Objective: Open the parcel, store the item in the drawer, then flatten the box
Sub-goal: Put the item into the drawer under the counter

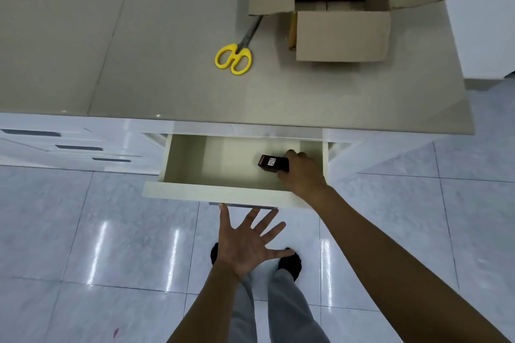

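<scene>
A cream drawer point(223, 192) is pulled out from under the grey countertop. Inside it, toward the right, my right hand point(302, 171) grips a small black item point(273, 163) with a white label, held low over the drawer floor. My left hand point(246, 243) is spread flat with fingers apart just below the drawer's metal handle point(242, 205), holding nothing. The cardboard box point(344, 3) stands with its flaps up at the back right of the countertop; its inside looks bare.
Yellow-handled scissors point(235, 57) lie on the countertop point(167, 78) left of the box, blade tips under a flap. Closed white drawers point(78, 147) sit to the left. Glossy tile floor point(111, 245) and my legs are below.
</scene>
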The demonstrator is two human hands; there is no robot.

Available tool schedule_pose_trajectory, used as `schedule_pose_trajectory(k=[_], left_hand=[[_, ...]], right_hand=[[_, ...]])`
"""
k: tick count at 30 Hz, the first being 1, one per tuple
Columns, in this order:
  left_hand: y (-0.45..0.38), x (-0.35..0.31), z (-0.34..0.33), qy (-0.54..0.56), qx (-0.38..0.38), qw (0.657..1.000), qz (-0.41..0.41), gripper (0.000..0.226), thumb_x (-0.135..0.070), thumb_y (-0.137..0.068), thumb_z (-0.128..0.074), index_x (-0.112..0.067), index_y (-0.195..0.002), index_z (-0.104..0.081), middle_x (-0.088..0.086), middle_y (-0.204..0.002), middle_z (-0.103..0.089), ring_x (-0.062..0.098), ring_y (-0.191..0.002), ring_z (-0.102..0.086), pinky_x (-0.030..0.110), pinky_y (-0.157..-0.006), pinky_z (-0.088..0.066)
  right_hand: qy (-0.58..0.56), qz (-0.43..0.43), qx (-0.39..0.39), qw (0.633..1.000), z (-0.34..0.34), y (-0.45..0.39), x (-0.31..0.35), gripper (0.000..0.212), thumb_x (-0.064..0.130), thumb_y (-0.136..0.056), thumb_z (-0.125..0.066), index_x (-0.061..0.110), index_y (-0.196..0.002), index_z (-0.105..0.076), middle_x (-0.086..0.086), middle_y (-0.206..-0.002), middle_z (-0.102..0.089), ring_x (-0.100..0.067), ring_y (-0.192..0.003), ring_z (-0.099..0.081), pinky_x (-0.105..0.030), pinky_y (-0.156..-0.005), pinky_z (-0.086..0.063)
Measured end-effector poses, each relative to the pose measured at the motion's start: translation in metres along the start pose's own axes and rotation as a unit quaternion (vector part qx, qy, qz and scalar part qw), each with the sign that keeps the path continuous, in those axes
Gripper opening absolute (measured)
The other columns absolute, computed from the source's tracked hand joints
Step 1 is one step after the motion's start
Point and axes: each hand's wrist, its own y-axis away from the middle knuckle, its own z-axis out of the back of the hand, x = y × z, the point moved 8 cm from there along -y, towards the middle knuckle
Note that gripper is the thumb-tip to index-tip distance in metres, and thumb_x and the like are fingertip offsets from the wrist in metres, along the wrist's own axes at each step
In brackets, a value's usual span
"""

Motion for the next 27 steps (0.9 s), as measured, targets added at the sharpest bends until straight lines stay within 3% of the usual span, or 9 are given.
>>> schedule_pose_trajectory(k=[3, 7, 11, 14, 16, 18, 21, 27], left_hand=[[0.001, 0.000, -0.002, 0.007, 0.005, 1.000, -0.006, 0.110, -0.081, -0.059, -0.064, -0.024, -0.148, -0.033, 0.013, -0.153, -0.038, 0.045, -0.140, -0.030, 0.083, -0.099, -0.016], [0.005, -0.003, -0.006, 0.011, -0.032, 0.999, -0.022, 0.108, -0.079, -0.060, -0.064, -0.020, -0.146, -0.036, 0.015, -0.148, -0.044, 0.043, -0.137, -0.037, 0.081, -0.098, -0.022], [0.020, -0.010, 0.004, 0.046, -0.127, 0.986, -0.100, 0.098, -0.059, -0.062, -0.078, -0.014, -0.142, -0.041, 0.017, -0.140, -0.053, 0.040, -0.126, -0.051, 0.071, -0.095, -0.039], [0.029, -0.013, -0.018, 0.097, -0.047, 0.986, -0.127, 0.092, -0.048, -0.065, -0.080, -0.014, -0.141, -0.040, 0.024, -0.143, -0.047, 0.045, -0.129, -0.047, 0.065, -0.104, -0.036], [0.031, -0.013, -0.028, 0.114, -0.025, 0.984, -0.134, 0.094, -0.047, -0.064, -0.079, -0.014, -0.142, -0.038, 0.028, -0.144, -0.044, 0.048, -0.131, -0.043, 0.061, -0.110, -0.030], [0.029, -0.014, -0.032, 0.123, -0.033, 0.982, -0.138, 0.092, -0.050, -0.068, -0.075, -0.013, -0.143, -0.036, 0.030, -0.144, -0.042, 0.050, -0.130, -0.044, 0.060, -0.111, -0.029], [0.026, -0.020, -0.040, 0.116, -0.051, 0.982, -0.142, 0.088, -0.057, -0.074, -0.068, -0.010, -0.142, -0.036, 0.034, -0.141, -0.041, 0.052, -0.127, -0.045, 0.060, -0.109, -0.032], [0.008, -0.047, -0.070, 0.086, -0.054, 0.982, -0.159, 0.097, -0.065, -0.074, -0.064, -0.006, -0.143, -0.031, 0.033, -0.140, -0.040, 0.050, -0.126, -0.047, 0.057, -0.108, -0.035]], right_hand=[[0.028, -0.018, 0.044, 0.998, -0.011, -0.009, -0.006, 0.047, 0.029, -0.088, -0.057, 0.014, -0.131, -0.044, -0.015, -0.124, -0.054, -0.036, -0.121, -0.043, -0.041, -0.089, -0.046], [0.050, -0.013, 0.044, 0.998, -0.004, 0.000, -0.001, 0.049, 0.031, -0.090, -0.056, 0.014, -0.134, -0.041, -0.013, -0.131, -0.050, -0.035, -0.127, -0.038, -0.043, -0.097, -0.038], [0.062, 0.110, 0.019, 0.992, 0.034, 0.035, 0.046, 0.036, 0.032, -0.093, -0.051, 0.016, -0.125, -0.052, -0.008, -0.119, -0.060, -0.029, -0.117, -0.050, -0.041, -0.093, -0.045], [0.034, 0.284, -0.145, 0.947, 0.093, 0.084, 0.097, 0.027, 0.031, -0.093, -0.052, 0.015, -0.111, -0.063, -0.003, -0.104, -0.070, -0.024, -0.095, -0.064, -0.038, -0.085, -0.047], [0.015, 0.347, -0.287, 0.893, 0.135, 0.110, 0.113, 0.025, 0.029, -0.090, -0.054, 0.014, -0.106, -0.065, -0.003, -0.109, -0.069, -0.021, -0.099, -0.060, -0.038, -0.084, -0.043], [0.031, 0.330, -0.339, 0.880, 0.161, 0.109, 0.111, 0.029, 0.032, -0.088, -0.055, 0.014, -0.109, -0.064, -0.004, -0.121, -0.064, -0.022, -0.112, -0.055, -0.040, -0.089, -0.038], [0.107, 0.227, -0.278, 0.927, 0.168, 0.074, 0.090, 0.042, 0.042, -0.088, -0.054, 0.016, -0.121, -0.060, -0.005, -0.133, -0.055, -0.027, -0.124, -0.049, -0.045, -0.098, -0.033], [0.156, 0.185, -0.255, 0.936, 0.161, 0.062, 0.082, 0.042, 0.048, -0.089, -0.048, 0.021, -0.120, -0.057, -0.003, -0.136, -0.052, -0.026, -0.123, -0.047, -0.048, -0.099, -0.035]])
